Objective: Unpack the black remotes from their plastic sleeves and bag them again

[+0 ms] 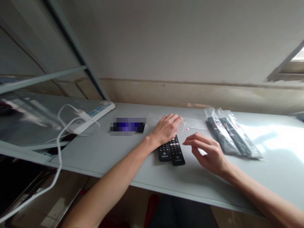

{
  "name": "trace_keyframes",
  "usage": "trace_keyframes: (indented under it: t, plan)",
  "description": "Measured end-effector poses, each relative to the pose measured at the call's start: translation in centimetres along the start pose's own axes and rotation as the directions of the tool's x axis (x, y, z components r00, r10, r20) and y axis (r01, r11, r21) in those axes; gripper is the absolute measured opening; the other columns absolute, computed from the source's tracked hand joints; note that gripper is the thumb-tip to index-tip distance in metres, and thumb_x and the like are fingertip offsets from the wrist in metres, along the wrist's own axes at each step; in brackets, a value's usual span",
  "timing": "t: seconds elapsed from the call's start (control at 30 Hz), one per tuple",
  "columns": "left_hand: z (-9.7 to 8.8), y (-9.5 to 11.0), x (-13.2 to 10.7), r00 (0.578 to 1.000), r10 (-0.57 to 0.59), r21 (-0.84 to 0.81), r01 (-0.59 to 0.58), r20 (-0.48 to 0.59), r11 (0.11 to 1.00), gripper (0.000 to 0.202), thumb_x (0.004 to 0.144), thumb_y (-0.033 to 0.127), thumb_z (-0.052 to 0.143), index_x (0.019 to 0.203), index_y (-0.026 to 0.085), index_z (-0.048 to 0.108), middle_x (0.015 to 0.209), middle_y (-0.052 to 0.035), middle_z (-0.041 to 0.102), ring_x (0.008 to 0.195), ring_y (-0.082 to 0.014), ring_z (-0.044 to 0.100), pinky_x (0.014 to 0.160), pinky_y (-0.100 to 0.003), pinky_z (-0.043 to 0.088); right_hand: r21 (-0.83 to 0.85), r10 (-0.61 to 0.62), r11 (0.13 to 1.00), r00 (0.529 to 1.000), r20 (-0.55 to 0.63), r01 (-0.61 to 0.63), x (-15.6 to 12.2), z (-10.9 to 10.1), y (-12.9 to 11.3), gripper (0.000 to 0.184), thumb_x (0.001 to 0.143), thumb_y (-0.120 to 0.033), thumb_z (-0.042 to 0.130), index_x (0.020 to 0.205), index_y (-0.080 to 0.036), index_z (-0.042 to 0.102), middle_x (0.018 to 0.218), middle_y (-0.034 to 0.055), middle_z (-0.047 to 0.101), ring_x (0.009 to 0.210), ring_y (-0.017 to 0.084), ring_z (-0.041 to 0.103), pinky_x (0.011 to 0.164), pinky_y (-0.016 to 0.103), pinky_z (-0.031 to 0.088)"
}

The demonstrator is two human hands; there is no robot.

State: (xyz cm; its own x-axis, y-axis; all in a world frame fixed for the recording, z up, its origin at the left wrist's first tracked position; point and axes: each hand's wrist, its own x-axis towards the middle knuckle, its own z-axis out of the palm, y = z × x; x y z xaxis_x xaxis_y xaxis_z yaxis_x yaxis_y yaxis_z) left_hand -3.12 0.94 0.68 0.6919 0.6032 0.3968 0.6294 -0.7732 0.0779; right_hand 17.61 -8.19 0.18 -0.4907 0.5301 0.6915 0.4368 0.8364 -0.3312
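Two black remote controls lie side by side on the light table, the left remote (164,155) and the right remote (177,155), with their upper ends hidden under my left hand (167,129). That hand has its fingers bunched together on a clear plastic bag (182,127), which shows beyond the fingertips; the grip itself is partly hidden. To the right of the remotes, my right hand (206,150) hovers with bent fingers, thumb apart, and nothing in it. Beside it, further right, lie two more remotes in clear bags, a nearer one (220,136) and a farther one (237,136).
A phone (140,128), partly blurred out, lies left of my left hand. Behind it a white power strip (95,115) has a charger and a white cable (59,152) hanging over the table's left side. A metal frame (78,47) rises at the left, and a wall (178,47) runs behind.
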Motion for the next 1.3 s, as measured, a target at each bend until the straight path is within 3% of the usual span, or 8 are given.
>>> trace_keyframes:
  t: [0.2, 0.33, 0.47, 0.63, 0.77, 0.87, 1.03, 1.3]
  plan:
    - [0.7, -0.4, 0.0, 0.991, -0.106, -0.069, 0.1, -0.087, 0.993, 0.018, 0.104, 0.012, 0.045, 0.117, 0.018, 0.056, 0.119, -0.0092, 0.066, 0.113, -0.0254, 0.06, 0.1, -0.04, 0.049, -0.003, 0.006, 1.0, 0.936, 0.352, -0.005, 0.0, 0.8, -1.0, 0.034, 0.106, -0.022, 0.056, 0.135, -0.027, 0.073, 0.134, 0.0153, 0.066, 0.113, 0.027, 0.069, 0.089, 0.044, 0.064]
    - [1.1, -0.5, -0.1, 0.997, -0.057, -0.137, 0.049, -0.059, 0.989, 0.022, 0.101, 0.01, 0.045, 0.119, 0.019, 0.055, 0.12, -0.0087, 0.066, 0.114, -0.0249, 0.06, 0.103, -0.04, 0.05, 0.06, 0.132, 0.986, 0.944, 0.304, -0.157, -0.2, 0.5, 0.0, 0.024, 0.109, -0.025, 0.054, 0.106, -0.024, 0.078, 0.128, 0.013, 0.065, 0.109, 0.023, 0.07, 0.091, 0.038, 0.063]
    - [0.9, -0.6, -0.1, 0.997, -0.012, -0.171, -0.002, -0.082, 0.985, 0.023, 0.1, 0.01, 0.048, 0.12, 0.019, 0.055, 0.116, -0.0083, 0.065, 0.109, -0.0246, 0.061, 0.1, -0.04, 0.051, -0.024, 0.302, 0.953, 0.932, 0.203, -0.303, -0.5, 0.5, 1.1, 0.027, 0.107, -0.027, 0.056, 0.131, -0.026, 0.069, 0.132, 0.014, 0.063, 0.107, 0.025, 0.072, 0.09, 0.041, 0.063]
    - [0.7, -0.2, -0.2, 0.985, 0.027, -0.182, -0.058, -0.168, 0.982, 0.026, 0.099, 0.006, 0.049, 0.121, 0.02, 0.054, 0.112, -0.0073, 0.066, 0.102, -0.0234, 0.061, 0.095, -0.039, 0.051, -0.122, 0.51, 0.86, 0.827, 0.236, -0.496, -0.7, 0.4, 1.8, 0.055, 0.096, -0.042, 0.072, 0.146, -0.026, 0.053, 0.109, 0.0094, 0.072, 0.082, 0.025, 0.072, 0.072, 0.041, 0.061]
    - [0.3, 0.0, -0.5, 0.966, 0.05, -0.197, -0.102, -0.253, 0.975, 0.032, 0.097, 0.003, 0.049, 0.124, 0.021, 0.051, 0.112, -0.0074, 0.064, 0.101, -0.0221, 0.061, 0.094, -0.037, 0.052, 0.017, 0.588, 0.788, 0.761, 0.274, -0.615, 0.1, -0.6, 2.3, 0.052, 0.096, -0.038, 0.069, 0.145, -0.027, 0.052, 0.095, 0.0037, 0.074, 0.07, 0.021, 0.068, 0.066, 0.037, 0.057]
    - [-0.3, -0.2, -0.7, 0.929, 0.057, -0.165, -0.125, -0.365, 0.978, 0.035, 0.098, 0.004, 0.051, 0.128, 0.022, 0.05, 0.115, -0.0084, 0.063, 0.105, -0.0225, 0.06, 0.095, -0.036, 0.053, 0.187, 0.646, 0.726, 0.749, 0.147, -0.662, 1.2, -2.4, 3.0, 0.041, 0.095, -0.043, 0.072, 0.131, -0.027, 0.063, 0.094, 0.0041, 0.074, 0.08, 0.023, 0.07, 0.071, 0.036, 0.057]
    - [-1.6, -1.3, -0.7, 0.87, 0.068, 0.058, -0.045, -0.488, 0.997, 0.032, 0.102, 0.005, 0.051, 0.129, 0.024, 0.055, 0.11, -0.0076, 0.064, 0.103, -0.0233, 0.059, 0.094, -0.039, 0.049, 0.444, 0.827, 0.544, 0.544, -0.142, -0.712, 1.8, -4.9, 4.6, 0.028, 0.096, -0.049, 0.068, 0.085, -0.023, 0.071, 0.074, 0.0003, 0.06, 0.061, 0.015, 0.051, 0.052, 0.027, 0.042]
    - [0.0, -1.8, 0.0, 0.967, -0.023, 0.039, 0.034, -0.253, 0.999, 0.026, 0.102, 0.005, 0.055, 0.123, 0.019, 0.062, 0.104, -0.0054, 0.066, 0.101, -0.0239, 0.058, 0.092, -0.038, 0.048, 0.798, 0.971, 0.181, 0.232, -0.053, -0.575, 1.1, -3.2, 5.4, 0.027, 0.081, -0.044, 0.078, 0.075, -0.021, 0.065, 0.066, -0.0041, 0.043, 0.052, 0.01, 0.036, 0.039, 0.022, 0.028]
